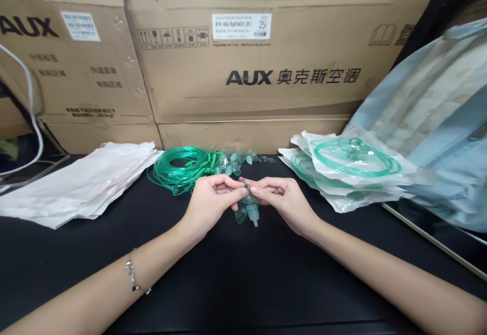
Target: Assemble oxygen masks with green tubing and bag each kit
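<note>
A small see-through green oxygen mask (pixel 241 216) hangs below my fingertips over the black table, its pale connector pointing down. My left hand (pixel 207 200) pinches its upper edge between thumb and fingers. From the other side, my right hand (pixel 287 200) pinches the same edge, and the fingertips of both hands almost meet. A thin strip shows between them, though its details are too small to make out. Just behind my left hand lie coiled green tubing (pixel 167 172) and a cluster of clear connector pieces (pixel 233 160).
White flat pouches (pixel 76 182) are stacked at the left. Clear-fronted packs (pixel 357 165) with green tubing inside are piled at the right, beside a light blue bag (pixel 429 172). Large cardboard boxes (pixel 247 106) stand along the back of the black table (pixel 236 284).
</note>
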`<state>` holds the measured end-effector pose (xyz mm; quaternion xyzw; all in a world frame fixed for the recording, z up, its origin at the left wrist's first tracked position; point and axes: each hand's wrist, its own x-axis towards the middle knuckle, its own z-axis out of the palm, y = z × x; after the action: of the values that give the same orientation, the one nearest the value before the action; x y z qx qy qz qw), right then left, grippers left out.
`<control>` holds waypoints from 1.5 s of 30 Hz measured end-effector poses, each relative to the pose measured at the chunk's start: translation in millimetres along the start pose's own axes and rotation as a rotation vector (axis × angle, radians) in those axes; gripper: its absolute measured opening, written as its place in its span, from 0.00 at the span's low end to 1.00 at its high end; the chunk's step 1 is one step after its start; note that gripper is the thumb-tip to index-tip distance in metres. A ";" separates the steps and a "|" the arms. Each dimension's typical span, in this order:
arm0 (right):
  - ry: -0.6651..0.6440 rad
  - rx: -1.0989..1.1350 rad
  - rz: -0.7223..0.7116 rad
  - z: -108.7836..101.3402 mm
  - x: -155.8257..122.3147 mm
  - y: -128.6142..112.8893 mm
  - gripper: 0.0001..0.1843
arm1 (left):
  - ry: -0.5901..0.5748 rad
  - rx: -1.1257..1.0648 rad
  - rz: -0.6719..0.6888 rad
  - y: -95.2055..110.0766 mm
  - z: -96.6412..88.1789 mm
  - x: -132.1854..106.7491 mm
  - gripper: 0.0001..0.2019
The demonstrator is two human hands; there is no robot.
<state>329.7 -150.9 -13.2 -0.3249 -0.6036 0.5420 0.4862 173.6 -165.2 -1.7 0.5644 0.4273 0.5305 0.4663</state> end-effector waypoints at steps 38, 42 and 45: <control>-0.027 -0.261 -0.162 -2.1 0.3 -3.5 0.14 | -0.197 -0.023 0.125 2.8 -10.2 -1.1 0.04; -0.015 -0.293 -0.217 -1.6 -0.2 -3.9 0.15 | -0.230 -0.027 0.115 3.2 -10.1 -1.8 0.03; -0.011 -0.322 -0.243 -1.6 -0.3 -4.8 0.16 | -0.209 -0.039 0.107 4.3 -8.5 -2.4 0.04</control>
<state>332.0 -151.6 -8.7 -0.3202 -0.7198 0.3776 0.4865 164.9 -167.7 2.0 0.6296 0.3353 0.5011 0.4900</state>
